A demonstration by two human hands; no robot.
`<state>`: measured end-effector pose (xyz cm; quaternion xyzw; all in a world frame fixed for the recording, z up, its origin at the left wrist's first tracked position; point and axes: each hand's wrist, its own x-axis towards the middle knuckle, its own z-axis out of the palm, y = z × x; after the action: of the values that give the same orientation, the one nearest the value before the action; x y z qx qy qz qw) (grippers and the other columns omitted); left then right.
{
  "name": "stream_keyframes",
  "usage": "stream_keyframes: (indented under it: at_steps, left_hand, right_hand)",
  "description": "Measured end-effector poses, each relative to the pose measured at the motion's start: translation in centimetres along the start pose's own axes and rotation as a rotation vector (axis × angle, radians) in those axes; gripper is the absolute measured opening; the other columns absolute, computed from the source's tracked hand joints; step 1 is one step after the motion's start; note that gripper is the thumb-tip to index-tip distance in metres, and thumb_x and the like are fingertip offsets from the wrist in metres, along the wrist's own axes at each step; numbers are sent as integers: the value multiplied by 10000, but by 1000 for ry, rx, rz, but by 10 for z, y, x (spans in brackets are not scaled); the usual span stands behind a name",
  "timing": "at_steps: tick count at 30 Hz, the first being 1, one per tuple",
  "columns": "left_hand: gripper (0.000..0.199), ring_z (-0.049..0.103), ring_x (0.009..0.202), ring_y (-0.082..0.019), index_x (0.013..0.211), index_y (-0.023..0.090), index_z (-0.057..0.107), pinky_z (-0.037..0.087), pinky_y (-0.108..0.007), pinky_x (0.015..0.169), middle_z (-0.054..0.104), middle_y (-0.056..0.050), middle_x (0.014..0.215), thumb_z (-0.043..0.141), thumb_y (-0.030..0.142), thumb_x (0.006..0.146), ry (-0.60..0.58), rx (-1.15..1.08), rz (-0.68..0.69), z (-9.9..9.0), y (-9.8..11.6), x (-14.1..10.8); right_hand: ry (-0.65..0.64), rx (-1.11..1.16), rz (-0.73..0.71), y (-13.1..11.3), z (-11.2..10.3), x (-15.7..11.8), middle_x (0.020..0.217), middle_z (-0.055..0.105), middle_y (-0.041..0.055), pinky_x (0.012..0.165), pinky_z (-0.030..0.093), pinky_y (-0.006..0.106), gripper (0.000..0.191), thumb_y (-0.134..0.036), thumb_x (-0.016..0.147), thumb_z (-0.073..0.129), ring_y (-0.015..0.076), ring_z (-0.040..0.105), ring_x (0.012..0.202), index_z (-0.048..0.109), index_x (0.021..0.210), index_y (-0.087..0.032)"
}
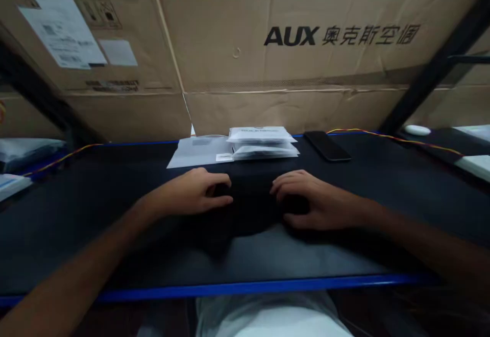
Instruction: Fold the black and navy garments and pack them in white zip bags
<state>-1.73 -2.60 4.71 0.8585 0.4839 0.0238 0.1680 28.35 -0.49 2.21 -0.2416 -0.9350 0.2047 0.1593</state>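
Observation:
My left hand (201, 192) hovers over or rests on the black table mat (252, 255), its thumb and fingers apart and curved, nothing between them. Facing it from the right, my right hand (302, 199) has loosely bent fingers, the thumb apart from them, and holds nothing that I can see. Just beyond the hands lies a small stack of white packets (264, 145). A flat, pale grey envelope or bag (199, 151) lies at its left. Behind my right hand is a black phone (327, 146).
Large cardboard boxes (245, 61) form a wall behind the table. Dark metal posts (432, 71) slant up at both sides. A red and yellow cord (383, 134) runs along the back. A white oval thing (417, 130) sits at right. The table has a blue front edge (264, 287).

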Motion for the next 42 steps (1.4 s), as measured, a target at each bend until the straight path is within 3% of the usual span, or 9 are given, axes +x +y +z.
stream_keyframes:
  at_steps: [6,11,15,20,23,27,30,36,42]
  left_hand:
    - [514,509,610,-153,734,196,633,333,-255,565,576,14,643,476,652,908,19,-22,-85,-16,-14,-6]
    - [352,585,791,-190,912,212,656,410,-253,679,656,5,854,673,544,797,38,13,-68,-27,-27,-14]
    - [180,607,930,-200,952,195,625,464,-265,828,670,-17,974,580,318,829,37,-128,67,-24,-33,-10]
    - [228,622,973,-212,896,178,611,469,-303,854,683,-71,1030,444,122,750,296,-31,103,-10,-35,1]
    - [163,637,970,-209,876,176,619,471,-306,872,704,-69,1005,469,151,817,405,-90,115,-5,-21,0]
    - [222,645,1009,-196,1069,216,683,459,-288,909,726,-32,1074,581,342,917,159,-121,207,-1,7,-7]
    - [258,644,901,-200,989,226,713,450,-293,814,723,-26,934,598,446,920,38,29,177,-4,10,-8]
    - [355,578,650,-182,816,211,691,363,-284,595,649,-14,699,583,542,888,-31,145,-121,-19,-28,-10]
    - [275,552,726,-174,804,189,652,391,-285,679,624,-17,785,600,449,875,120,115,23,-14,-26,-9]
  right_hand:
    - [24,-15,-83,5,-10,-2,1144,703,90,943,473,375,240,-11,691,533,235,634,1090,619,807,-201]
    - [-34,-30,-116,4,-12,-3,803,676,52,709,470,293,262,-18,722,476,180,614,767,653,811,-188]
    - [-169,-9,-87,-6,-18,-6,705,660,21,657,442,272,215,-49,697,507,153,587,663,671,746,-180]
    - [-397,225,92,-17,-24,-6,672,683,12,547,439,225,205,-328,844,643,136,622,582,725,902,-150]
    - [-325,118,89,-15,-18,-3,661,668,13,550,406,237,321,-430,947,561,132,598,578,724,898,-158]
    - [-250,-68,89,-7,-12,1,684,654,3,586,369,255,218,-361,936,591,138,584,617,698,893,-177]
    - [-272,-76,154,-5,-14,0,730,652,-4,594,372,257,261,-423,839,707,152,588,645,682,963,-194]
    - [-323,-130,219,-13,-20,-3,877,657,15,617,395,285,663,-655,566,835,218,622,739,649,1043,-233]
    - [-351,-123,232,-14,-21,-5,948,680,29,627,407,298,756,-708,538,819,241,647,774,631,1106,-246]
